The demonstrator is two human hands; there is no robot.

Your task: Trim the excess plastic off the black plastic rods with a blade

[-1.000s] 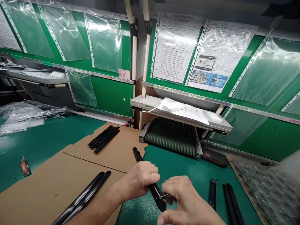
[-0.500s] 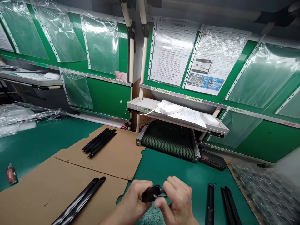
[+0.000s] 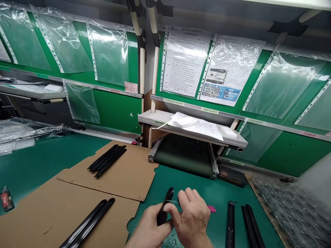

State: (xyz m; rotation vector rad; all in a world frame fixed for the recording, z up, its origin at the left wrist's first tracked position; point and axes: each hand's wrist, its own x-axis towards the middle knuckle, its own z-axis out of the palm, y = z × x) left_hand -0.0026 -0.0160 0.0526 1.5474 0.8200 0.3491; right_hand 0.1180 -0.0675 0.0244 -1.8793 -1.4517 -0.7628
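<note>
My left hand (image 3: 148, 229) grips a long glossy black plastic strip (image 3: 165, 206) near its upper end, which points up and away from me. My right hand (image 3: 191, 218) is closed against that end, its fingers pinching a thin metal tool or blade (image 3: 172, 202) with a pink handle (image 3: 211, 208) laid on the strip. Both hands hover low over the green mat (image 3: 186, 182) at the bottom centre. Most of the strip's length is hidden behind my hands.
Two black strips (image 3: 88, 224) lie on the cardboard sheet (image 3: 46, 210) at the left; a bundle of several strips (image 3: 107, 161) lies farther back. More strips (image 3: 241, 224) rest right of my hands. A small conveyor (image 3: 184, 155) sits under a shelf (image 3: 191, 129); a plastic-wrapped tray (image 3: 292, 206) is at right.
The strip went from lying slanted across the mat in my left hand to being turned end-up. Both hands drew closer to me, and the view shifted slightly right and down.
</note>
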